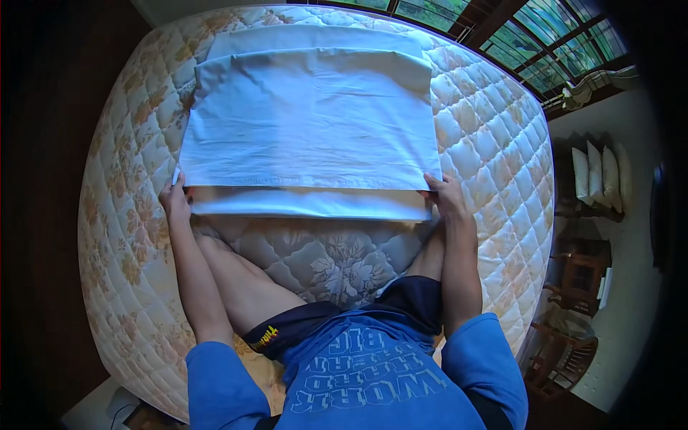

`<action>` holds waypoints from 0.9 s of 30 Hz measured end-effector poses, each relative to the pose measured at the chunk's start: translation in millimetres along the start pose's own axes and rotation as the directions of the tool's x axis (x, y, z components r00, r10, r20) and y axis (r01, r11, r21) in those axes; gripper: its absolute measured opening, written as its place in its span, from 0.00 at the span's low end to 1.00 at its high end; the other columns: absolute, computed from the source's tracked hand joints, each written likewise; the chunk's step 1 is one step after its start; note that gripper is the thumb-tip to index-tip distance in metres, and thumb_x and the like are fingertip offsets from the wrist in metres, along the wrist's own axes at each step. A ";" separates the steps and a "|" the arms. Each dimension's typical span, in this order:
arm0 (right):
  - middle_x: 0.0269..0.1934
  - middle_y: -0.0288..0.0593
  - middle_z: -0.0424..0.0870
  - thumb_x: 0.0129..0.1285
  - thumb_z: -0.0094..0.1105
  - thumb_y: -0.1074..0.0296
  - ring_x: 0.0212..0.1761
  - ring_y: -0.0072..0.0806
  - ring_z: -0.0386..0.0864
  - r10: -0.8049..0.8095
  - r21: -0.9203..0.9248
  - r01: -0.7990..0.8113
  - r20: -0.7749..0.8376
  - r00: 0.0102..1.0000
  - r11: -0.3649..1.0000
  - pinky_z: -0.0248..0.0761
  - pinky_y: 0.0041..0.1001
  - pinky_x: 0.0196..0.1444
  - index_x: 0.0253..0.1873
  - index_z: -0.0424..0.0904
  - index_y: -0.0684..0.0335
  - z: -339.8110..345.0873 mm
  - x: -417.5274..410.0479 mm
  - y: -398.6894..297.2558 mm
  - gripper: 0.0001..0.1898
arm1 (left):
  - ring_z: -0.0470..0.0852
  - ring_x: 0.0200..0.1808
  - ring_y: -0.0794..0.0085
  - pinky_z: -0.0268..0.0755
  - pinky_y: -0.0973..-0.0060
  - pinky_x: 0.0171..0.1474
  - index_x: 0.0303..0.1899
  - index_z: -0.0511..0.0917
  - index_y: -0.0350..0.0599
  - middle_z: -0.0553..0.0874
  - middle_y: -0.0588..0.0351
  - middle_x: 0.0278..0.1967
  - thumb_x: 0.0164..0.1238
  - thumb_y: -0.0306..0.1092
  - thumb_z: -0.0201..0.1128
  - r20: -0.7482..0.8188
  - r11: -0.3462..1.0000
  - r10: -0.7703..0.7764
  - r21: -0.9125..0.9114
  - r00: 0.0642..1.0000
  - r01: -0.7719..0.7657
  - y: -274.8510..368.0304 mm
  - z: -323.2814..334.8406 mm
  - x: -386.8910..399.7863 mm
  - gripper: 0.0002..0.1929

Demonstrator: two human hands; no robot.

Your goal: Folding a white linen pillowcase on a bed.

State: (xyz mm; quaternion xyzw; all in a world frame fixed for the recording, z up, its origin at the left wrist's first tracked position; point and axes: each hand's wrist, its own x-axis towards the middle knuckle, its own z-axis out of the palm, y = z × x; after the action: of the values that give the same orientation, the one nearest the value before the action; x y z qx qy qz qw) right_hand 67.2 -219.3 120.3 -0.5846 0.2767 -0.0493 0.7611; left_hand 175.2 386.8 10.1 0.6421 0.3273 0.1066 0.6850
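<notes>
A white cloth [317, 118], lightly creased and folded in layers, spreads over the quilted floral mattress [484, 166] in front of my knees. My left hand [176, 198] grips its near left corner. At the near right corner my right hand [445, 194] pinches the cloth, thumb on top. Between the hands the hemmed upper edge runs almost straight. A lower layer [312, 203] shows beneath that edge, nearer to me. Another layer [317, 35] sticks out past the far fold. The fingers under the cloth are mostly hidden.
My bare legs [252, 279] rest on the mattress on either side below the cloth. Barred windows [537, 43] line the far right. Beyond the mattress's right edge are several pillows [596, 174], a wooden cabinet [583, 274] and a wooden chair [564, 355].
</notes>
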 end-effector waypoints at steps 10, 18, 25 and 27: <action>0.37 0.45 0.84 0.67 0.68 0.72 0.32 0.27 0.80 0.128 -0.171 -0.110 0.095 0.987 0.979 0.76 0.21 0.34 0.51 0.82 0.74 -52.4 -19.5 27.6 0.13 | 0.79 0.27 0.76 0.76 0.82 0.29 0.47 0.84 0.33 0.84 0.56 0.32 0.71 0.31 0.69 -0.077 0.988 0.031 0.154 0.997 -0.019 -1.9 -32.3 -28.7 0.10; 0.35 0.42 0.84 0.66 0.69 0.72 0.31 0.26 0.79 0.223 -0.322 -0.179 0.105 0.969 0.930 0.74 0.19 0.33 0.49 0.84 0.72 -58.0 -17.9 38.5 0.11 | 0.78 0.25 0.78 0.74 0.84 0.27 0.46 0.86 0.34 0.84 0.57 0.30 0.70 0.31 0.70 -0.093 0.964 0.037 0.265 0.995 -0.011 1.0 -38.4 -38.8 0.10; 0.33 0.40 0.84 0.65 0.70 0.72 0.30 0.26 0.78 0.288 -0.429 -0.229 0.076 0.955 0.874 0.72 0.18 0.33 0.47 0.85 0.70 -75.6 -18.3 38.9 0.10 | 0.78 0.24 0.80 0.73 0.85 0.26 0.45 0.87 0.35 0.84 0.58 0.28 0.70 0.31 0.70 -0.087 0.935 0.037 0.354 0.996 -0.004 8.0 -41.9 -37.7 0.09; 0.33 0.41 0.84 0.64 0.70 0.72 0.30 0.26 0.78 0.266 -0.450 -0.214 0.054 0.963 0.867 0.72 0.19 0.33 0.48 0.85 0.70 -72.8 -13.7 42.0 0.10 | 0.77 0.24 0.81 0.72 0.86 0.25 0.45 0.87 0.35 0.84 0.59 0.27 0.70 0.31 0.70 -0.093 0.925 0.041 0.381 0.995 -0.003 11.0 -40.5 -37.4 0.09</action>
State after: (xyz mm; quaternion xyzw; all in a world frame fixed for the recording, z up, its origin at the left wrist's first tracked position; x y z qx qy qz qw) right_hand 10.4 -263.6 75.0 -0.7043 0.3074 0.1430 0.6237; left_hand 125.9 400.1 33.8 0.7601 0.3682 0.0807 0.5292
